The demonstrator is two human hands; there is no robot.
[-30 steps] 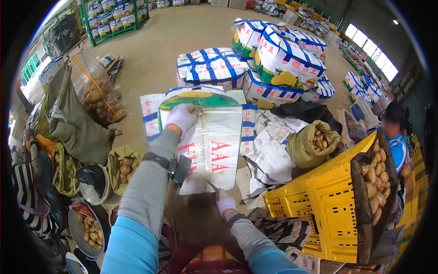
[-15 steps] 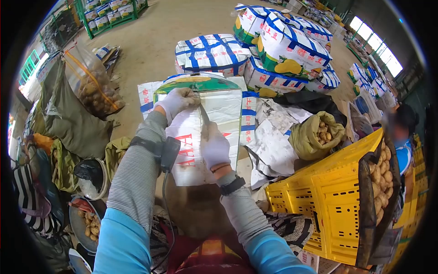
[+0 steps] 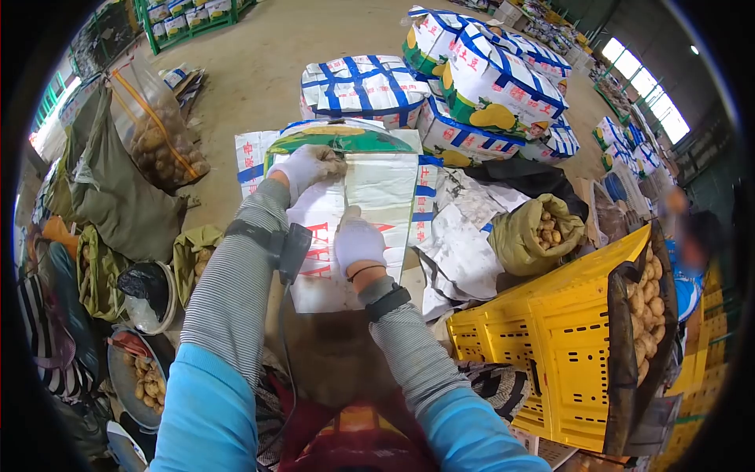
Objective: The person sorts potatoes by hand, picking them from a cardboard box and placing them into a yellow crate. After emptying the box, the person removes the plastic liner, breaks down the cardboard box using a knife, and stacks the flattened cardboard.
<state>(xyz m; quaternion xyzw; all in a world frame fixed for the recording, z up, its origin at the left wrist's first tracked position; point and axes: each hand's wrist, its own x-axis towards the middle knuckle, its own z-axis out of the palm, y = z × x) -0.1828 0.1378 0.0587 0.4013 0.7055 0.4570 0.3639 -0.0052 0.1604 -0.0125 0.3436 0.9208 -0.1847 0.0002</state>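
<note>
A white woven sack (image 3: pixel 377 197) with red letters and a green printed top stands upright in front of me. My left hand (image 3: pixel 309 167), in a white glove, grips the sack's top edge at the left. My right hand (image 3: pixel 358 244), also gloved, rests against the middle of the sack's face with its fingers curled shut around a thin blade, which the glove almost entirely hides. A crease or slit runs down the sack between my hands. A dark strap with a small device (image 3: pixel 292 252) sits on my left forearm.
A yellow plastic crate (image 3: pixel 550 330) lined with a dark bag of potatoes stands at right, with a person behind it. An open green sack of potatoes (image 3: pixel 543 232) lies beside it. Filled blue-and-white sacks (image 3: pixel 370 86) are stacked ahead. Bags and bowls of potatoes (image 3: pixel 141 377) crowd the left.
My right hand rose from the sack's bottom edge to its middle with the blade pointing up, then slid slightly down. My left hand stayed on the top edge.
</note>
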